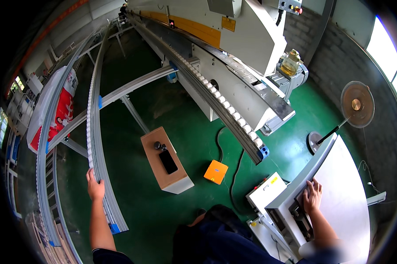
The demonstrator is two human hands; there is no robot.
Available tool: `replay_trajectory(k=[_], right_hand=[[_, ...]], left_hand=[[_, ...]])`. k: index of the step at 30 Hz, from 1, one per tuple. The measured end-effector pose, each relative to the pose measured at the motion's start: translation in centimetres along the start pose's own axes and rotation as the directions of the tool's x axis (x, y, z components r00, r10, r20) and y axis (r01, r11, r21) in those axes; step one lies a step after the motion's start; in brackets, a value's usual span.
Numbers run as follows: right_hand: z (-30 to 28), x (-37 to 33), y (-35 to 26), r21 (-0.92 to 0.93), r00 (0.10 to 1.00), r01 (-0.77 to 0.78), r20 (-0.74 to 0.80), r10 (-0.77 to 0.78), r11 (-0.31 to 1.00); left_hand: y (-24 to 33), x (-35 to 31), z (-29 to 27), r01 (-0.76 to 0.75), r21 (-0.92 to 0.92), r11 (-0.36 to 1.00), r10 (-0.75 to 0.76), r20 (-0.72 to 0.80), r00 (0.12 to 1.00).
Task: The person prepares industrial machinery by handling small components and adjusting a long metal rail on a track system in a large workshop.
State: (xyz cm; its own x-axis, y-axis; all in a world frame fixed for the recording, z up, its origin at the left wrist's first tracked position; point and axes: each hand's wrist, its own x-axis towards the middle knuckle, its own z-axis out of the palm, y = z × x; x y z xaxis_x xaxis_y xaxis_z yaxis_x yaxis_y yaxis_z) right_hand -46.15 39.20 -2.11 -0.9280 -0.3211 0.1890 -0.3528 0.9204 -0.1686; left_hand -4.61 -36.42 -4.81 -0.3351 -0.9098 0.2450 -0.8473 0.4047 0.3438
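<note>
My left hand (96, 188) lies on the near part of a long aluminium roller rail (104, 193) with white rollers along its left edge. The thumb and forefinger are apart; the other fingers are partly hidden at the rail's edge. Blue end pieces cap the rail just below. My right hand (312, 196) rests with fingers spread on the edge of a grey machine housing (339, 189) with a broad, smooth top. Beside that wrist is a dark recess (301, 220) in the housing, its contents hard to make out. Neither hand lifts anything.
A long machine (246, 35) runs away ahead with a second roller rail (216, 94). Between the rails stand a wooden box (152, 149) bearing a black phone (168, 161), and an orange box (216, 171) near black cables. A fan (356, 104) stands right; red-and-white packaging (64, 110) lies left.
</note>
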Motion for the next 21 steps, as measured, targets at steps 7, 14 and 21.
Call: replay_trajectory(k=[7,14,21], right_hand=[[0.2,-0.1,0.4,0.012,1.000,0.008,0.000,-0.008,1.000],[0.3,-0.1,0.4,0.027,1.000,-0.009,0.016,0.009,1.000],[0.4,-0.1,0.4,-0.005,1.000,0.022,-0.015,-0.022,1.000]], left_hand=[[0.7,-0.2,-0.5,0.029,0.017,0.999,-0.029,0.028,0.999],[1.5,-0.5,-0.9,0.041,0.016,0.999,-0.041,0.016,0.999],[2.3,-0.6,-1.4,0.075,0.006,0.997,-0.075,0.042,0.996]])
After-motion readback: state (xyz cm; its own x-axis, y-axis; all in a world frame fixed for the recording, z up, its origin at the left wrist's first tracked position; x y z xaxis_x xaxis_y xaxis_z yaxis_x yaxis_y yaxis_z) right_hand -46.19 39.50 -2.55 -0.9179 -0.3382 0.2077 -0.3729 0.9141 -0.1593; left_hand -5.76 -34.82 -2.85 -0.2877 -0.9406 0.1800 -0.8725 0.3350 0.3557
